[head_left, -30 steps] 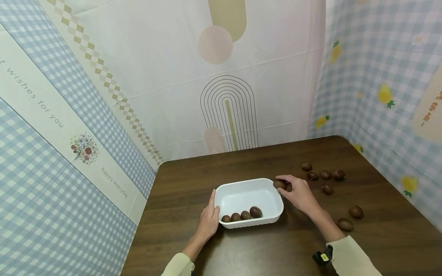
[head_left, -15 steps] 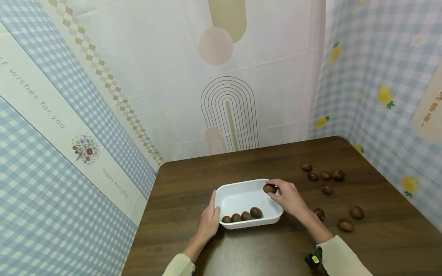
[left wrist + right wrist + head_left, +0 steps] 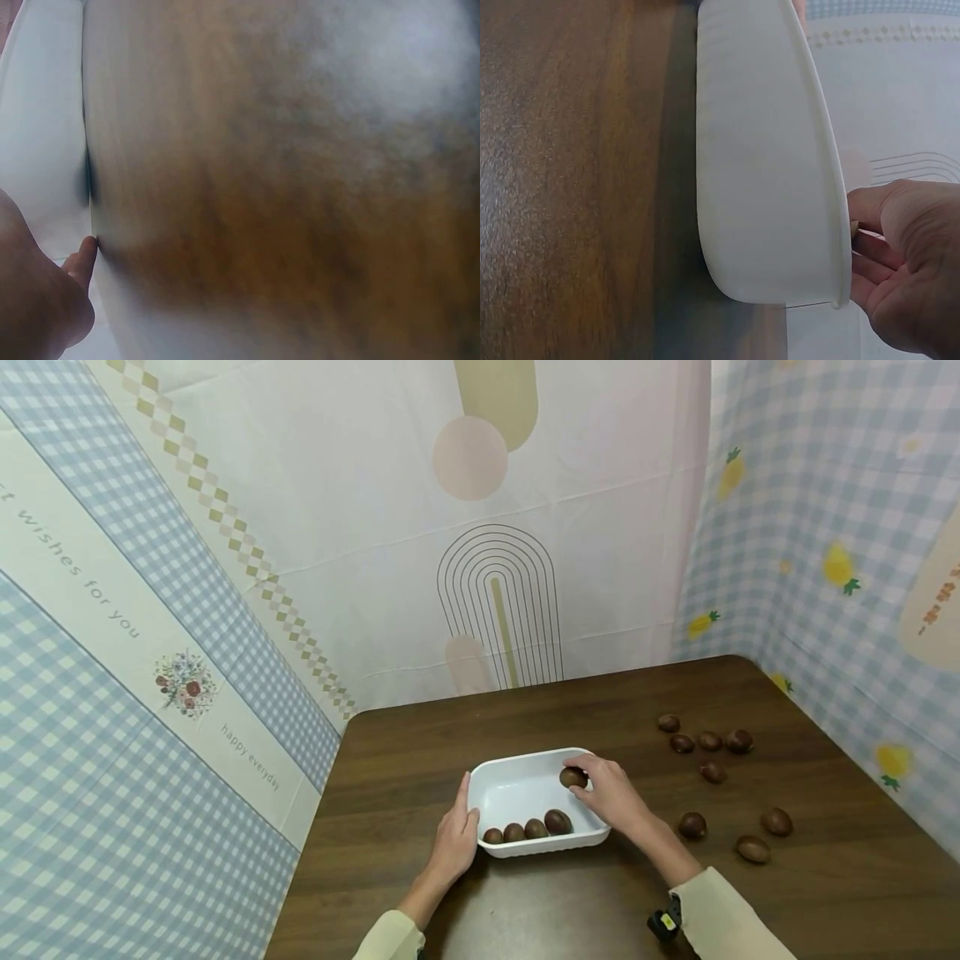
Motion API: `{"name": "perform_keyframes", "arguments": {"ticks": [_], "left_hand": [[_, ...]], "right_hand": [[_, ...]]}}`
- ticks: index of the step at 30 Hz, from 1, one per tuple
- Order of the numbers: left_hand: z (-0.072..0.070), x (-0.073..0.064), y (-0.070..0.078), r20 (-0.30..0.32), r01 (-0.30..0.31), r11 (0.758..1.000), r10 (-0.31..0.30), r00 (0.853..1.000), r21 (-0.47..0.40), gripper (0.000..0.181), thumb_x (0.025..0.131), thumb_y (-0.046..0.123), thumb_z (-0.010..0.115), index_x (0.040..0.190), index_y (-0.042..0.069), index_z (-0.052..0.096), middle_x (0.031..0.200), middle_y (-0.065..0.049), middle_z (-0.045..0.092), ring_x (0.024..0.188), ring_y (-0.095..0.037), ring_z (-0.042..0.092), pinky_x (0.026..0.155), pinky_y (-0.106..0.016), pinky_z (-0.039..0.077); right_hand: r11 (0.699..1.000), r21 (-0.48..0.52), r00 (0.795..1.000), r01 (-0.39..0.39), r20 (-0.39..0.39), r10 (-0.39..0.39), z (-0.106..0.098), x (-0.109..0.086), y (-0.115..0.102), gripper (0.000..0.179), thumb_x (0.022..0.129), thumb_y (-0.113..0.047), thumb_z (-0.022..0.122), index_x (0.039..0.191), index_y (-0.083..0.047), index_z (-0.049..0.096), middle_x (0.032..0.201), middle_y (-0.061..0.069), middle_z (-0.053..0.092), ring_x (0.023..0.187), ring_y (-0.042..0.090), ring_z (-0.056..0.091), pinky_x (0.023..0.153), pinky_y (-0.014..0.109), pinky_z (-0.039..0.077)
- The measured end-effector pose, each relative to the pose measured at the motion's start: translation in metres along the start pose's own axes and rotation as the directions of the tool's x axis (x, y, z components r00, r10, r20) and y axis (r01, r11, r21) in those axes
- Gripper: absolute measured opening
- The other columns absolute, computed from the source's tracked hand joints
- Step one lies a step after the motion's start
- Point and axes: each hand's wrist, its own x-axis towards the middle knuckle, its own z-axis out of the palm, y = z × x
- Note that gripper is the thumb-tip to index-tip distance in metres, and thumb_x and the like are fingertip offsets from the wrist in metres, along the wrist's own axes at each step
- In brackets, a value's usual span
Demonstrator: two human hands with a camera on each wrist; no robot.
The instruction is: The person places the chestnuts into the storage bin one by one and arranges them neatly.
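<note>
The right hand [image 3: 607, 789] pinches a brown egg-shaped piece [image 3: 573, 777] between thumb and fingers, at the piece's right end. As far as the fingers let it show, its long axis runs left to right in the head view, the bare end pointing left. It is over the far right part of the white dish [image 3: 513, 795]; whether it touches the floor of the dish I cannot tell. From the right wrist, the dish's side hides most of the piece.

The dish lies lengthwise from left to right, its right end angled slightly away from the person. Along its near wall sits a row of four brown pieces [image 3: 536, 828]; the rightmost is the largest, its long axis slanting down to the right. The left hand [image 3: 452, 837] holds the dish's left end, index finger along the outside, thumb at the rim.

To the right, eight loose pieces [image 3: 709, 741] lie on the dark wooden table [image 3: 405, 760]: five in a far group, three nearer the person. The nearest of these [image 3: 752, 849] lies with its long axis mostly sideways. Behind the table hangs a pale printed cloth [image 3: 360, 568], with blue checks at both sides.
</note>
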Motion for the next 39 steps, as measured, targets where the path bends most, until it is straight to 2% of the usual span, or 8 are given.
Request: {"name": "perform_keyframes", "arguments": {"ticks": [8,16,20,24,31,35,39], "left_hand": [[0.0,0.001,0.0,-0.002,-0.009,1.0,0.009,1.0,0.002,0.064,0.105,0.008,0.046,0.167,0.003,0.029,0.151,-0.027,0.056,0.135,-0.042,0.058,0.11,-0.059,0.045],[0.0,0.001,0.0,-0.001,-0.015,1.0,0.015,1.0,-0.004,0.064,0.105,0.008,0.046,0.167,0.002,0.029,0.151,-0.027,0.055,0.135,-0.042,0.057,0.11,-0.06,0.045],[0.0,0.001,0.001,0.002,-0.009,1.0,0.009,1.0,-0.002,0.064,0.106,0.008,0.046,0.167,0.002,0.029,0.152,-0.027,0.054,0.136,-0.042,0.057,0.111,-0.059,0.044],[-0.001,0.001,0.001,0.004,-0.001,1.0,0.001,1.0,0.0,0.064,0.105,0.008,0.047,0.167,0.002,0.029,0.153,-0.027,0.054,0.136,-0.042,0.056,0.111,-0.059,0.044],[0.0,0.0,0.001,0.003,-0.006,1.0,0.006,1.0,0.006,0.064,0.105,0.008,0.046,0.167,0.003,0.029,0.153,-0.027,0.054,0.135,-0.042,0.057,0.111,-0.06,0.044],[0.0,0.0,0.001,-0.001,-0.008,1.0,0.008,1.0,0.003,0.064,0.105,0.007,0.046,0.167,0.003,0.029,0.153,-0.027,0.054,0.135,-0.043,0.057,0.11,-0.06,0.044],[0.0,0.0,0.001,-0.002,-0.016,1.0,0.016,1.0,0.002,0.065,0.105,0.007,0.047,0.167,0.002,0.03,0.152,-0.027,0.054,0.134,-0.043,0.058,0.11,-0.06,0.045]], "right_hand": [[0.998,-0.064,0.996,-0.021,0.085,0.026,0.003,-0.001,-0.009,0.036,0.085,0.004,0.085,0.12,0.005,0.076,0.117,0.021,0.073,0.113,0.038,0.07,0.096,0.054,0.056],[0.988,-0.133,0.994,0.072,0.085,-0.061,0.011,-0.004,-0.009,0.022,0.079,0.008,0.085,0.098,0.0,0.078,0.095,0.012,0.073,0.094,0.03,0.071,0.084,0.051,0.058],[0.987,-0.143,0.994,0.077,0.089,-0.065,0.012,-0.004,-0.01,0.02,0.077,0.008,0.086,0.086,-0.006,0.074,0.085,0.007,0.07,0.083,0.024,0.068,0.075,0.048,0.056],[0.987,-0.146,0.991,0.063,0.129,-0.044,0.011,-0.003,-0.012,0.017,0.078,0.006,0.087,0.088,-0.002,0.076,0.084,0.007,0.073,0.079,0.022,0.067,0.073,0.046,0.056],[0.994,-0.108,0.97,0.013,0.243,0.013,-0.003,-0.001,-0.019,0.008,0.086,0.008,0.077,0.091,0.002,0.079,0.087,0.009,0.076,0.079,0.02,0.067,0.075,0.043,0.058],[0.993,-0.113,0.951,-0.032,0.303,0.065,-0.014,0.002,-0.024,0.016,0.088,0.012,0.069,0.088,0.0,0.079,0.086,0.007,0.075,0.076,0.019,0.062,0.073,0.042,0.057],[0.991,-0.109,0.928,-0.077,0.355,0.111,-0.021,0.003,-0.024,0.019,0.087,0.014,0.065,0.091,0.003,0.08,0.091,0.01,0.077,0.083,0.023,0.068,0.079,0.045,0.06]]}}
